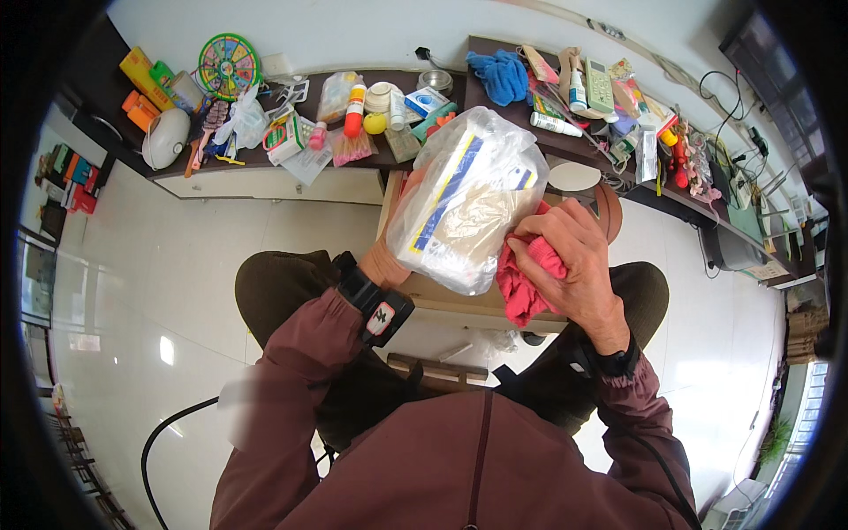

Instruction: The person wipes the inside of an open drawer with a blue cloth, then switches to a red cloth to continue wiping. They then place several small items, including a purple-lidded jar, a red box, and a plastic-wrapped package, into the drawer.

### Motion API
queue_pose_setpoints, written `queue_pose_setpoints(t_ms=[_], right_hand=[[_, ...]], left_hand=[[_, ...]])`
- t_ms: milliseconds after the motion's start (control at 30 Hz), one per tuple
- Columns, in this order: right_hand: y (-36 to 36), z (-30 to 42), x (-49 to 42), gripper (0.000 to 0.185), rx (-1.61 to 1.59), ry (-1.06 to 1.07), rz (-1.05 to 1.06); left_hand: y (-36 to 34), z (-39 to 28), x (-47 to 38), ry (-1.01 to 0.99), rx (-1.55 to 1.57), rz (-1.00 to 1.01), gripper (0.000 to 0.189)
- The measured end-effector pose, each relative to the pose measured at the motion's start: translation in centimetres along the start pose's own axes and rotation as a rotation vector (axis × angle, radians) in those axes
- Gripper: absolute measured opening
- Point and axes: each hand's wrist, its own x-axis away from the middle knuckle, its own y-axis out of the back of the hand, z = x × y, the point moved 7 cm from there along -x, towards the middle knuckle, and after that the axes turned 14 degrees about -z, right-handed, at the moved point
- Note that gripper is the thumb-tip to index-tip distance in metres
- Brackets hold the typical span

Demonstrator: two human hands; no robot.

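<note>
A clear plastic bag (474, 199) with a white, blue and yellow package inside is tilted above an open wooden drawer (457, 301). My left hand (389, 255) supports the bag from its left side and underneath, its fingers mostly hidden behind the plastic. A crumpled red cloth (530, 281) is pinched between the thumb and fingers of my right hand (570, 265), against the bag's lower right side. What lies inside the drawer is largely covered by the bag and hands.
Bottles, boxes and small bags crowd the dark desktop (361, 159) ahead. A blue cloth (501, 76) and a green remote control (599, 86) lie on the raised part. A basketball (606, 212) is under the desk at right. A wooden stool edge (437, 371) shows between the legs.
</note>
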Motion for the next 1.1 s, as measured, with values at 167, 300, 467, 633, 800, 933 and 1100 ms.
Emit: queue_pose_setpoints(t_ms=[167, 300, 467, 633, 800, 933, 1100], right_hand=[[1.6, -1.7, -0.7, 0.023, -0.223, -0.439, -0.064], [1.7, -2.9, -1.0, 0.026, -0.336, -0.671, -0.116], [0.7, -3.3, -0.1, 0.012, -0.415, -0.631, -0.187], [0.9, -4.6, 2.2, 0.008, -0.439, -0.694, -0.235], [0.3, -6.7, 4.4, 0.008, -0.486, -0.878, -0.319], [2.2, -8.3, 5.0, 0.015, -0.302, -0.976, -0.479], [3.8, -8.6, 5.2, 0.027, -0.499, -0.922, -0.68]], left_hand=[[-3.8, -0.5, 2.2, 0.148, 0.196, 0.301, 0.049], [-4.9, -0.9, 3.3, -0.022, -0.164, 0.149, 0.056], [-6.4, -2.8, 3.9, -0.293, -0.374, 0.193, 0.061], [-7.4, -4.7, 3.6, -0.647, -0.687, 0.228, 0.069], [-7.6, -4.8, 3.8, -0.819, -0.834, 0.194, 0.065], [-5.8, -3.8, 2.7, -0.78, -0.942, 0.019, 0.064], [-6.2, 2.0, 4.0, -0.93, -1.271, 0.013, 0.057]])
